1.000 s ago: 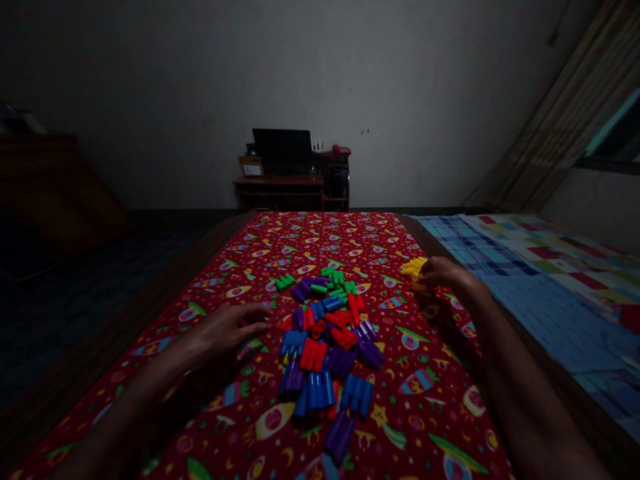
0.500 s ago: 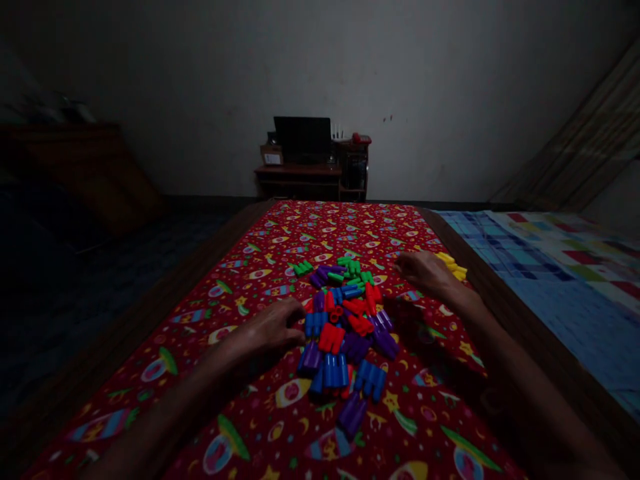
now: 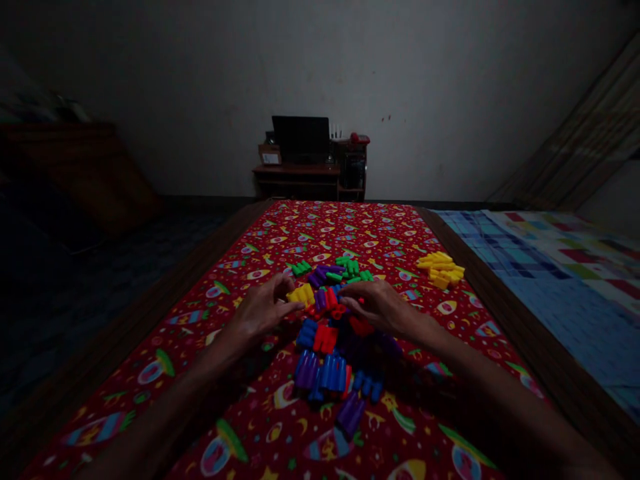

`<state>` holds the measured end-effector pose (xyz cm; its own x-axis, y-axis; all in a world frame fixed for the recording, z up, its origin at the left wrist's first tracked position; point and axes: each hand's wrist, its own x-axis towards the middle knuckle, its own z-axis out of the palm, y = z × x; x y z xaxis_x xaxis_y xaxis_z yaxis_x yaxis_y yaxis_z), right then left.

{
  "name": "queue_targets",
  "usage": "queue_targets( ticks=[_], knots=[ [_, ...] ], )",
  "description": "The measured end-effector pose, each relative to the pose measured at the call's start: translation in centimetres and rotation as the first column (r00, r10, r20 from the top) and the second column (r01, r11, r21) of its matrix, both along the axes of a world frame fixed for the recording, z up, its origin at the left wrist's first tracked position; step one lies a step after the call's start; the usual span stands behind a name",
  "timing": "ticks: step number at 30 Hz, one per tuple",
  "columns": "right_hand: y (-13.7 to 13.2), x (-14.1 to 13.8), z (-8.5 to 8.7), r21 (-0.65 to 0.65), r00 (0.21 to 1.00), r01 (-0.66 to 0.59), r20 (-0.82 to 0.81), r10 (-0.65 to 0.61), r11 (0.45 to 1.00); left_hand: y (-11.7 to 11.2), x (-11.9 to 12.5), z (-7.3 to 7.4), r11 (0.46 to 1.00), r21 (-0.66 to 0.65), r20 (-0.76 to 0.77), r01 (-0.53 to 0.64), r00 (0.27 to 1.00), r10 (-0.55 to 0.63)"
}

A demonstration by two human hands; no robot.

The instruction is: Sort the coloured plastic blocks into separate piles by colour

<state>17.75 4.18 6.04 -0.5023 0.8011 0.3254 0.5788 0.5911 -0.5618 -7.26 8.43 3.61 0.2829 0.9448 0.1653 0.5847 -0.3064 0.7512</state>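
Observation:
A yellow plastic building block [image 3: 301,295], made of joined tubes, is pinched between the thumb and fingers of my left hand [image 3: 259,308] at the pile's left edge. My right hand [image 3: 381,305] reaches over the pile with thumb and fingers apart, close to a red block [image 3: 331,299]; its grasp looks empty. Beneath and in front of both hands lie blue blocks [image 3: 333,373], purple blocks [image 3: 351,413] and another red block [image 3: 325,339]. Green blocks [image 3: 351,267] sit at the far side of the pile. My right hand and its shadow obscure some pieces.
A separate heap of yellow blocks [image 3: 441,269] lies near the right edge of the red patterned cloth [image 3: 210,373]. Beyond the far end stands a small desk [image 3: 297,171] with a dark monitor [image 3: 301,137]. Blue checked bedding [image 3: 540,287] lies to the right.
My right hand has moved left from beside the yellow heap to the pile. My left hand has shifted slightly forward and now grips a yellow block. Some near blocks have shifted a little.

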Motion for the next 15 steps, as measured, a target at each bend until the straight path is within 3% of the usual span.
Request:
queue_targets(
  ticks=[3, 6, 8, 12, 15],
  knots=[
    [-0.6, -1.1, -0.3, -0.038, 0.987, -0.052, -0.153, 0.045, 0.998, -1.6, 1.3, 0.8, 0.996, 0.059, 0.097, 0.066, 0.993, -0.072],
    [-0.9, -1.8, -0.6, -0.075, 0.986, -0.075, -0.153, 0.063, 0.994, -3.5, 2.8, 0.5, 0.981, 0.111, 0.045, 0.162, 0.985, -0.168],
    [-0.4, -1.3, -0.3, -0.048, 0.992, -0.017, -0.122, 0.011, 0.999, -4.1, 3.3, 0.0, 0.964, 0.147, 0.028, 0.221, 0.973, -0.228],
    [2.1, 3.7, 1.7, 0.035, 0.959, 0.282, -0.033, -0.281, 0.959, -3.1, 2.8, -0.6, 0.947, 0.234, 0.006, 0.220, 0.974, -0.228],
    [3.3, 10.1, 3.2, 0.064, 0.797, 0.588, 0.121, -0.591, 0.806, -1.4, 1.8, -0.8, 0.954, 0.278, -0.024, 0.116, 0.993, -0.114]
  ],
)
